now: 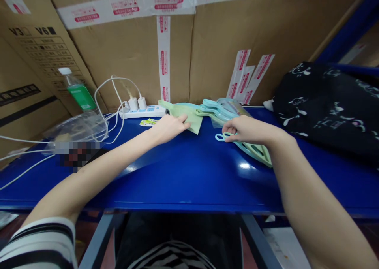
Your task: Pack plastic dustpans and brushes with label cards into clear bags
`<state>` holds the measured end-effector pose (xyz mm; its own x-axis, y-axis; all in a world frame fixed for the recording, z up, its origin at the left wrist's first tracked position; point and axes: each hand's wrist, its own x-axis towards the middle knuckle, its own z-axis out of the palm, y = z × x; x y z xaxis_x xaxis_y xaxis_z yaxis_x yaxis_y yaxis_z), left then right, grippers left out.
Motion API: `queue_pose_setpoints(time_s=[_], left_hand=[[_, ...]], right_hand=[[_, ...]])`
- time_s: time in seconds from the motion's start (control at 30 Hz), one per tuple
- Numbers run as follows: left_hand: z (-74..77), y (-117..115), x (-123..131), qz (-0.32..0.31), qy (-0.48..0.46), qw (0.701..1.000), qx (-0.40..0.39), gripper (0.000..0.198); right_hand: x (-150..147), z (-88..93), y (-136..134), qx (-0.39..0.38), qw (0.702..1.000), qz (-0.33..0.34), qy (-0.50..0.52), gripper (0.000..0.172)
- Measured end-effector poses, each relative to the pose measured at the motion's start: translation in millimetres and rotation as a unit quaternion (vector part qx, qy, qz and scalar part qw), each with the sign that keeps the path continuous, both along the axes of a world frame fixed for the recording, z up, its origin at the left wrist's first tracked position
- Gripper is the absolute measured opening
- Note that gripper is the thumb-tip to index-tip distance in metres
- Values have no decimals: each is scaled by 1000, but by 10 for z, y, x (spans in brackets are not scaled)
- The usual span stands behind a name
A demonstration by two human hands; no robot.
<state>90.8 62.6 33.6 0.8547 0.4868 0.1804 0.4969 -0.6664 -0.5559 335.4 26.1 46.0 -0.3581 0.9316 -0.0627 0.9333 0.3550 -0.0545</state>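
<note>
My left hand [172, 126] lies over the lower left side of a pale green flat plastic piece with a handle [192, 121]; its index finger and thumb are slightly apart, the other fingers mostly hidden. A light blue edge [189, 104] shows behind that piece. My right hand [244, 129] is closed around the handle end of pale blue and green flat plastic pieces [256, 152], whose ring ends [220, 137] stick out to the left. Between my hands, several light blue and green looped handles [209, 105] lie in a pile with clear wrapping around part of it.
A white power strip [151, 111] with plugs and loose cables stands behind my left hand. A green-labelled bottle [81, 95] and clear plastic bag [77, 128] are at left. A black patterned bag [328, 107] lies right. Cardboard boxes [127, 55] wall the blue table's [183, 174] back.
</note>
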Motion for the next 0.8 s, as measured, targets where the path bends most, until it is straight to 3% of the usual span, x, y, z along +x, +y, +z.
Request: queue_pose_setpoints(time_s=[0.27,0.4,0.57,0.8], left_hand=[[-108,-585,-423,-52,23,998,38,33],[-189,-804,-542,-70,13,997,26,30],[-281,-914,-596,-89,-13,996,18,22],[-360,-977,-600,-120,-37,992,7,21]], right_hand=[[31,-180,85,76,995,68,-5,12],[-145,-147,-9,89,993,80,-11,16],[-486,-78,-183,88,991,81,-56,19],[-739,-219,-220,119,979,145,-85,16]])
